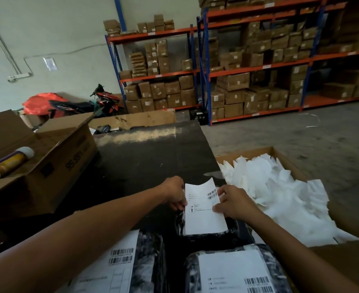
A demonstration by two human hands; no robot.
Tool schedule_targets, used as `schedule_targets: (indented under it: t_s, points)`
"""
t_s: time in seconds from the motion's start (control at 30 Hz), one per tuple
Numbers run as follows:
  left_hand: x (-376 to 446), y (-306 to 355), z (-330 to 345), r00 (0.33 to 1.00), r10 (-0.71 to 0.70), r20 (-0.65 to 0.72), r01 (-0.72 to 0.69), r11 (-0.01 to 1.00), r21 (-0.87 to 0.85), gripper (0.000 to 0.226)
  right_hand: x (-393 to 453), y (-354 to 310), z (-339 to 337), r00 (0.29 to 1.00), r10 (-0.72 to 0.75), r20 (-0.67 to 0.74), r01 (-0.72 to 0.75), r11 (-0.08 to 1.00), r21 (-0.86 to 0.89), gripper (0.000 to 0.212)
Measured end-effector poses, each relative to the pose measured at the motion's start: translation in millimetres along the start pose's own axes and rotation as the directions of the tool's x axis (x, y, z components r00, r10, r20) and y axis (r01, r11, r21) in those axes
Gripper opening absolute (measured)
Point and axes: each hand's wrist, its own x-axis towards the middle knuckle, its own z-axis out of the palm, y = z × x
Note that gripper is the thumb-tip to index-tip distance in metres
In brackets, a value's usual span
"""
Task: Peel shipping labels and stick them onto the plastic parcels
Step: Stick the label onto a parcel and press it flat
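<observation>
A white shipping label (204, 214) with barcodes is held over a black plastic parcel (233, 229) on the dark table. My left hand (174, 192) pinches the label's left edge. My right hand (234, 203) grips its right edge near the barcodes. Two more black plastic parcels lie at the near edge, one on the left (149, 261) and one on the right (271, 269), each carrying a white label.
A cardboard box (280, 153) full of peeled white backing paper stands at my right. An open cardboard box (53, 166) with a spray can (9, 161) sits at the left. Shelves of cartons and a motorbike (102, 102) stand beyond the dark table (153, 155).
</observation>
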Motion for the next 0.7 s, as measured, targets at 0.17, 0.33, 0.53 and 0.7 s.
schedule_targets:
  t_s: [0.17,0.33,0.53,0.7]
  points:
    - [0,3,4,1.0,-0.009,0.006,0.008,0.996,0.089,0.028,6,-2,1,1.0,0.002,0.02,0.0,0.996,-0.091,0.043]
    - [-2,10,3,0.999,0.014,-0.051,-0.001,0.968,0.253,0.061,9,0,-10,0.999,0.02,0.05,-0.002,0.941,-0.337,0.064]
    - [-2,8,7,0.963,0.269,-0.024,-0.207,0.794,0.571,0.087,22,-1,-21,0.989,-0.141,0.041,0.146,0.923,-0.356,0.064]
    - [10,8,16,0.96,0.121,0.253,-0.264,0.694,0.67,0.078,38,6,-1,0.972,-0.107,0.21,0.192,0.875,-0.444,0.059]
